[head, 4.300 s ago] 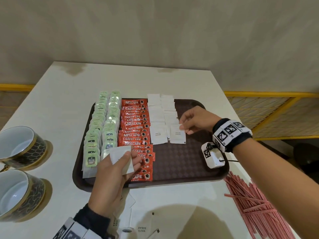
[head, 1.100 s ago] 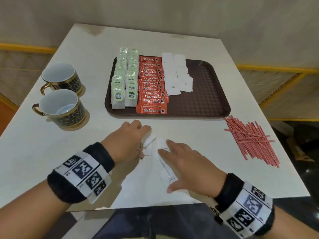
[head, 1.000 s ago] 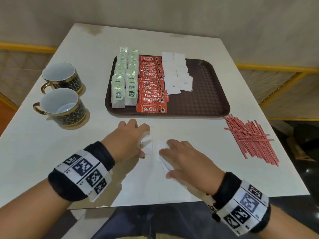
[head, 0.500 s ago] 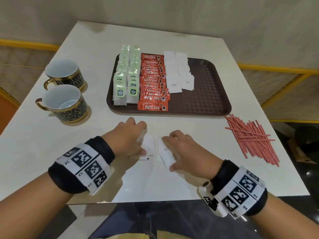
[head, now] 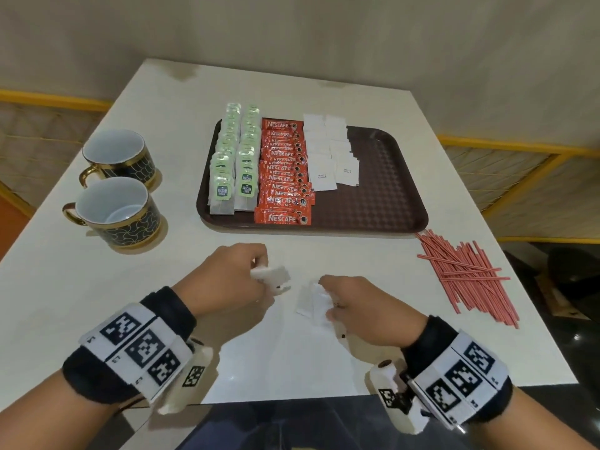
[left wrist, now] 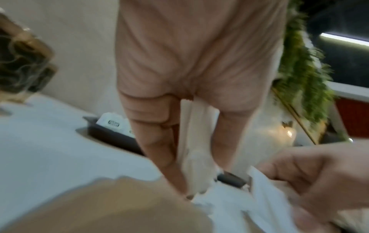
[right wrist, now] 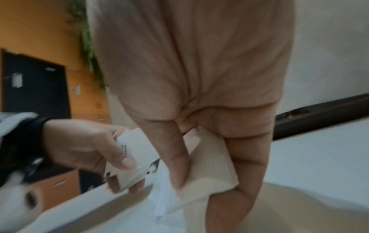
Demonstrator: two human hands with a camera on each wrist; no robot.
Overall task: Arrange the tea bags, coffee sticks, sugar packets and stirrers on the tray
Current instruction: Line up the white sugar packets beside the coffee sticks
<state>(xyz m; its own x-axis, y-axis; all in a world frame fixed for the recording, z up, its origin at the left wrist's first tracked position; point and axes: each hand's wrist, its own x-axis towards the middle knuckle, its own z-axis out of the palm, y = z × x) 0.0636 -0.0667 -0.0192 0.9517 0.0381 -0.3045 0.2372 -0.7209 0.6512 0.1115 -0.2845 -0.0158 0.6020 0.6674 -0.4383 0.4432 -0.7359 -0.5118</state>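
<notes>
A brown tray (head: pixel 389 190) holds two rows of green tea bags (head: pixel 233 164), a column of red coffee sticks (head: pixel 285 177) and two columns of white sugar packets (head: pixel 331 151). Its right half is bare. In front of the tray, my left hand (head: pixel 240 277) pinches a small bunch of white sugar packets (head: pixel 271 276), seen upright between thumb and fingers (left wrist: pixel 197 141). My right hand (head: pixel 354 306) pinches more white sugar packets (head: pixel 316 303) just above the table (right wrist: pixel 207 160). Red stirrers (head: pixel 467 277) lie in a loose pile to the right of the tray.
Two dark gold-rimmed cups (head: pixel 117 203) stand on the white table (head: pixel 162 319) left of the tray. The table's near edge runs just behind my wrists. A yellow railing (head: pixel 519 151) lies beyond the right edge.
Both hands came from the tray back to the loose sugar packets near the table's front. Over the last second they drew apart, each lifting its own bunch of packets.
</notes>
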